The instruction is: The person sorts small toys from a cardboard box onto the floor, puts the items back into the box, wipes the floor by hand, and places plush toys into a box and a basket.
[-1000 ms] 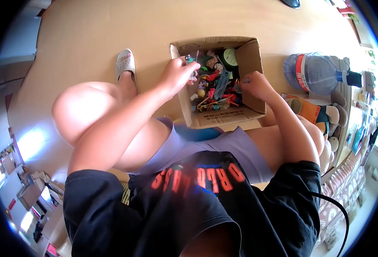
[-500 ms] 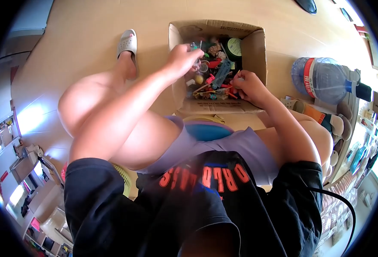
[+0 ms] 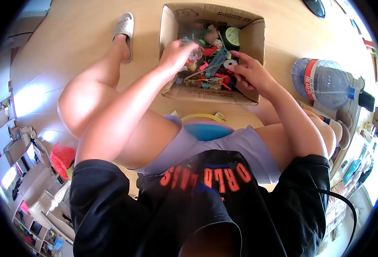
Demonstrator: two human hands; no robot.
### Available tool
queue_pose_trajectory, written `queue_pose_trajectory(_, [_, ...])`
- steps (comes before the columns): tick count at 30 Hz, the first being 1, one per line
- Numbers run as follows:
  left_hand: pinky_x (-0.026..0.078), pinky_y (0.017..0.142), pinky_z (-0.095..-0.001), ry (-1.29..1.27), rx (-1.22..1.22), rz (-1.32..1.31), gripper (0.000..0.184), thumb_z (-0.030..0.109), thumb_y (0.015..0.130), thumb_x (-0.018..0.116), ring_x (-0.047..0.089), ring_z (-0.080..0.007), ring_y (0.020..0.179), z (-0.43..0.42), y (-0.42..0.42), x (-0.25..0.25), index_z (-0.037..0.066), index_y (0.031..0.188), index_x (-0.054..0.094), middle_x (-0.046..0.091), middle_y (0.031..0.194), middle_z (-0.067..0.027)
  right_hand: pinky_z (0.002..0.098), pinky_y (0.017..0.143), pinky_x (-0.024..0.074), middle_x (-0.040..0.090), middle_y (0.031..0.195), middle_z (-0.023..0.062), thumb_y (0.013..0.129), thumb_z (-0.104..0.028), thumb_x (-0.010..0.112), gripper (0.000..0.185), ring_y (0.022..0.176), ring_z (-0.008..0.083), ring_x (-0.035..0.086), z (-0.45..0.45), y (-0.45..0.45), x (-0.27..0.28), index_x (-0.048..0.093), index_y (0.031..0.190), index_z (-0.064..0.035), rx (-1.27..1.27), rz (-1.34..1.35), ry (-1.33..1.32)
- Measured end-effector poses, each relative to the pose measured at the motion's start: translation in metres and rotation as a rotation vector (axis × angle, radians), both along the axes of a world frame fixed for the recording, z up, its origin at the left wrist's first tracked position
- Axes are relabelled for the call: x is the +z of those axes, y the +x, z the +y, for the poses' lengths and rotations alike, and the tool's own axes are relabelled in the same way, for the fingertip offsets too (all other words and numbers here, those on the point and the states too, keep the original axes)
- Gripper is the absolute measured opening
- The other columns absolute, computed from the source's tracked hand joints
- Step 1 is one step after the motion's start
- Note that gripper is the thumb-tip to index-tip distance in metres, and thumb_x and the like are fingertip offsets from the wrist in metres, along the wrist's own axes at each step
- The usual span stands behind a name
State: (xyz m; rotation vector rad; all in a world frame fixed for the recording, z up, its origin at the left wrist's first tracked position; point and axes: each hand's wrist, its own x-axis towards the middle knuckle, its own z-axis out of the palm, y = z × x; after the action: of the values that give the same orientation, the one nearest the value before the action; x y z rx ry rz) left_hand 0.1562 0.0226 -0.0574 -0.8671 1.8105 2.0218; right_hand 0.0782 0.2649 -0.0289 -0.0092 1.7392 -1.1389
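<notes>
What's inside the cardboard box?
Inside the cardboard box: a round green object, a blue-grey piece, a white ring by the right hand, a red piece and small items. The left hand hides part of the left side; anything beneath the top layer is covered.

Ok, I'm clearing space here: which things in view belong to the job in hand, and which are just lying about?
Likely part of the job: cardboard box; small mixed items inside it; white ring by the right hand.

Seemingly just lying about: large clear bottle; red bag-like item.

Blk tee (red chest lettering), lt purple shorts, wht perf. slipper.
</notes>
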Motion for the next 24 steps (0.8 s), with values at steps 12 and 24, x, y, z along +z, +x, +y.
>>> queue_pose_trajectory(12, [0.055,0.062,-0.0258,0.107,0.073,0.006,0.025,0.018,0.087,0.065,0.066,-0.0168,0.073,-0.007,0.017,-0.015,-0.005,0.094,0.063,0.067,0.084,-0.0116,0.0275,0.059,0.0468,0.060,0.083,0.0089,0.096,-0.012,0.047,0.021,0.071,0.0154,0.056,0.000,-0.001,-0.002,0.057,0.106,0.0039,-0.144,-0.395,-0.124])
queue_pose_trajectory(24, [0.054,0.057,-0.0259,-0.156,-0.252,-0.147,0.023,0.015,0.084,0.064,0.064,-0.0146,0.058,0.001,0.008,-0.010,-0.007,0.088,0.063,0.068,0.075,-0.0115,0.0269,0.064,0.0454,0.064,0.090,0.0098,0.099,-0.015,0.051,0.019,0.076,0.0133,0.057,-0.005,-0.009,-0.007,0.056,0.108,0.0007,-0.192,-0.175,-0.210])
